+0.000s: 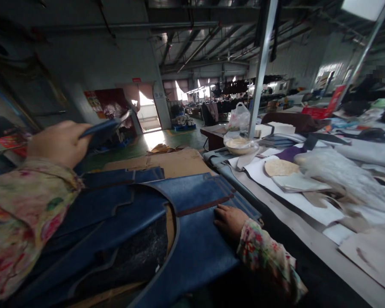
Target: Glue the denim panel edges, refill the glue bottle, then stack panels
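Observation:
My left hand [59, 143] is raised at the left, its fingers closed on a dark blue piece [101, 129] that looks like leather. Motion blurs the piece, and its far tip looks pale. My right hand [232, 220] rests on a large blue leather panel [199, 239] with a curved cut edge and a brown strip [205, 206] across it. Its fingers lie on the surface near that strip. More blue leather pieces [109, 203] overlap to the left, below my left arm. A dark, speckled surface [137, 248] shows inside the curve.
Brown cardboard [179, 164] lies under and behind the leather. To the right, a table holds white sheets [285, 192], crumpled clear plastic [343, 171] and a bagged bowl [240, 144]. A metal post [261, 68] rises beside the bowl. A bright doorway [148, 113] stands beyond.

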A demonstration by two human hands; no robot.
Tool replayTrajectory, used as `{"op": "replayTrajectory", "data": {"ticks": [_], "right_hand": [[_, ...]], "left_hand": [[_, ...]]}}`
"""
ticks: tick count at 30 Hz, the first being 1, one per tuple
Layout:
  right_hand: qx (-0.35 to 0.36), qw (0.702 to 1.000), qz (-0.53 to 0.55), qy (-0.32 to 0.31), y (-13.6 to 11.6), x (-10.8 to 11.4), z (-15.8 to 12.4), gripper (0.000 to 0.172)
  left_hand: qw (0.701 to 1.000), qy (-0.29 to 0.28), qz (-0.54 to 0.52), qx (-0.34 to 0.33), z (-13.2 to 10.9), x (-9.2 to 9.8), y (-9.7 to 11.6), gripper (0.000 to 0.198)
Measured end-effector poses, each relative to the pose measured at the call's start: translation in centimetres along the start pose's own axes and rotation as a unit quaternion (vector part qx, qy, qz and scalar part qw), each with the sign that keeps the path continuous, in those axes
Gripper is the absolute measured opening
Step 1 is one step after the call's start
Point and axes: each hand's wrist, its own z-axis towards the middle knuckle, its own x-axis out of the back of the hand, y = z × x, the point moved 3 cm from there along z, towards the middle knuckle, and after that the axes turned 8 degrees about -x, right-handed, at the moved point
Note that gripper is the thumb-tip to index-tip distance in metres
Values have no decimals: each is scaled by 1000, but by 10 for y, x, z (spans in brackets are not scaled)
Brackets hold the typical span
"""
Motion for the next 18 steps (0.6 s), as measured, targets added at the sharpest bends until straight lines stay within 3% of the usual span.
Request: {"op": "replayTrajectory", "data": {"ticks": [2,4,7,9,12,18], "right_hand": [[2,1000,2,3,1,-1,0,41],[5,1000,3,2,3,-2,1,41],[11,1000,9,-1,7,-4,2,42],[20,999,31,11,9,-4,3,38],[30,997,66,35,13,-5,2,31],[60,985,134,91,29,-18,4,35]], "left_hand": [[997,-11,0,-78,-5,15,57,46],[986,-43,-7,-163,-28,17,120,40],[926,-208,-83,-305,-87,-3,209,37],[874,-322,-126,-341,-126,-20,250,35],[848,-345,-168,-364,-156,-34,273,35],[858,-274,-181,-394,-162,-22,253,38]]}}
